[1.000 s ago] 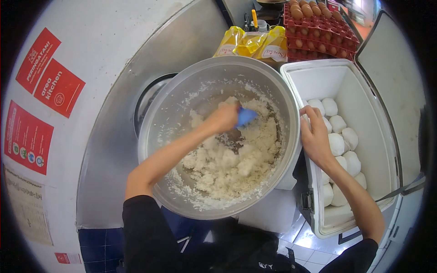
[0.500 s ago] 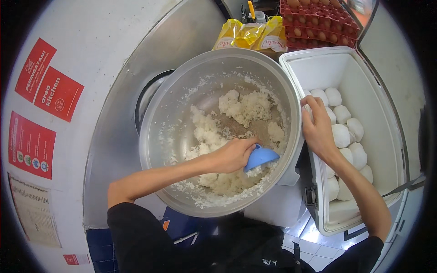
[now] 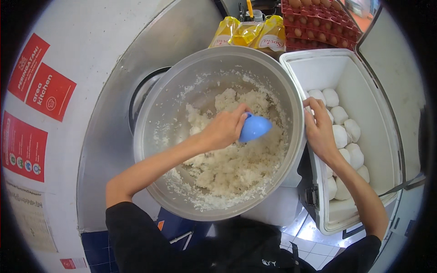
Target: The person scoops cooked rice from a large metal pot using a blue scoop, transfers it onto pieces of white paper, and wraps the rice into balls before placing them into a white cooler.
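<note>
Your left hand (image 3: pixel 224 129) has moved up from the near side, fingers wrapped tight around the blue scoop (image 3: pixel 254 128), over the rice (image 3: pixel 232 159) in the big metal bowl (image 3: pixel 182 91), your right hand (image 3: pixel 320 132) flat on the bowl's rim, beside the white box (image 3: pixel 346 68) of rice balls (image 3: pixel 346 132), yellow bags (image 3: pixel 248 34) farther back.

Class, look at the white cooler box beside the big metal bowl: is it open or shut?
Open: the white cooler box shows its inside, with white rice balls in view.

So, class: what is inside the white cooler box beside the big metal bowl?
White round balls lie in rows in the cooler box. The right hand and forearm cover some, so their full count and the box floor beneath stay hidden.
</note>
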`<state>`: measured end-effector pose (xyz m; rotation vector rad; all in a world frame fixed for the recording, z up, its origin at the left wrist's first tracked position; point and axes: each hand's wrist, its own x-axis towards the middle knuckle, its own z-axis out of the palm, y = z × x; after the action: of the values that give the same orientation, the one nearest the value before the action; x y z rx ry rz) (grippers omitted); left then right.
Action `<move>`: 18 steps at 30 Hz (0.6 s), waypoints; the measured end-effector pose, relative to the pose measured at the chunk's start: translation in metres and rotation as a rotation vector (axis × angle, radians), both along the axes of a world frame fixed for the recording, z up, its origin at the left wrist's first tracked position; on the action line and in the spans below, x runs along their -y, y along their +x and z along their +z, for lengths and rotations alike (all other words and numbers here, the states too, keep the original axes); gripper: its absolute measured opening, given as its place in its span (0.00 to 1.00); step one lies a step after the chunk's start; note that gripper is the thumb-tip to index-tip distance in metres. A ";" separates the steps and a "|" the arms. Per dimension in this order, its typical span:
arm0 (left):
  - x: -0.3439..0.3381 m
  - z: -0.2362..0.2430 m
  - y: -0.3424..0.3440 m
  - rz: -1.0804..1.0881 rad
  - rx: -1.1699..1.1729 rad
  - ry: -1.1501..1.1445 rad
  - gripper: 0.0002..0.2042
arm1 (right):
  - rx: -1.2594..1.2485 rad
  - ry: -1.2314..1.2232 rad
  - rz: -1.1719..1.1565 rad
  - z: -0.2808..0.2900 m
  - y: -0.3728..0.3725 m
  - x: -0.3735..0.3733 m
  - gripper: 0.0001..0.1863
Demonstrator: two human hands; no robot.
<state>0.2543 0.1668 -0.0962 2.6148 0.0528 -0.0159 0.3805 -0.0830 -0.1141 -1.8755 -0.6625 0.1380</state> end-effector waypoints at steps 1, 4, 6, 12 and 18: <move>-0.001 -0.005 0.009 -0.003 -0.002 -0.013 0.16 | 0.018 0.010 -0.005 -0.002 0.001 0.000 0.09; -0.025 -0.020 0.036 0.140 -0.167 0.160 0.15 | 0.047 0.033 0.007 -0.001 0.001 0.000 0.09; -0.053 -0.064 0.039 0.083 -0.182 0.162 0.15 | 0.056 0.052 0.015 0.002 -0.003 -0.004 0.09; 0.015 -0.054 0.039 0.006 -0.354 -0.065 0.16 | 0.075 0.026 0.012 -0.002 0.002 -0.002 0.09; 0.035 -0.034 -0.002 0.007 -0.334 -0.180 0.16 | 0.091 0.030 0.014 0.002 0.000 -0.001 0.09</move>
<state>0.2523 0.1316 -0.1301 2.4059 0.1695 -0.4351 0.3804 -0.0825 -0.1121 -1.8574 -0.7361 0.0514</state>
